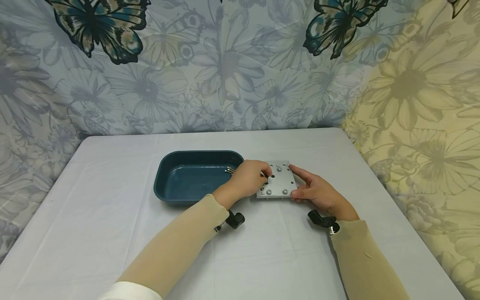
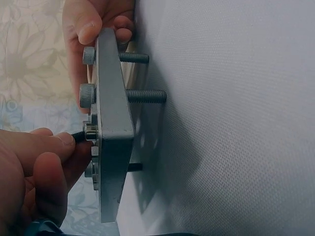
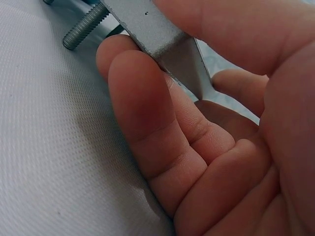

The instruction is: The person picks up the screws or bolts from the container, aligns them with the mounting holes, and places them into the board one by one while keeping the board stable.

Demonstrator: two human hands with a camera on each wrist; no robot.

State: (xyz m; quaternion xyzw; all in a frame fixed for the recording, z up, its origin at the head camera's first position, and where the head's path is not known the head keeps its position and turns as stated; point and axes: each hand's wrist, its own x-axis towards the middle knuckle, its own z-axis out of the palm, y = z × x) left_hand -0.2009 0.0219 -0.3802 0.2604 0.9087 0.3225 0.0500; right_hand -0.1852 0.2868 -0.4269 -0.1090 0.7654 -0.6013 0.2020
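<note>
A silver rectangular metal plate [image 1: 282, 180] with several socket-head bolts and dark holes is held just above the white cloth. Bolt shanks [image 2: 147, 96] stick out below it in the left wrist view. My right hand [image 1: 318, 192] grips the plate's right side, thumb on the near corner, index finger at the far corner, other fingers [image 3: 140, 98] underneath. Over the plate's left part, my left hand [image 1: 245, 179] pinches a dark threaded screw [image 2: 78, 136] between thumb and fingers, close to the plate's top face. The screw's far end is hidden by the fingers.
A dark teal tray [image 1: 161, 177] stands left of the plate, its right side partly behind my left hand. Shiny metal pieces [image 1: 229, 170] show at that side. White cloth [image 1: 285, 254] covers the table, and a floral curtain [image 1: 225, 83] hangs behind it.
</note>
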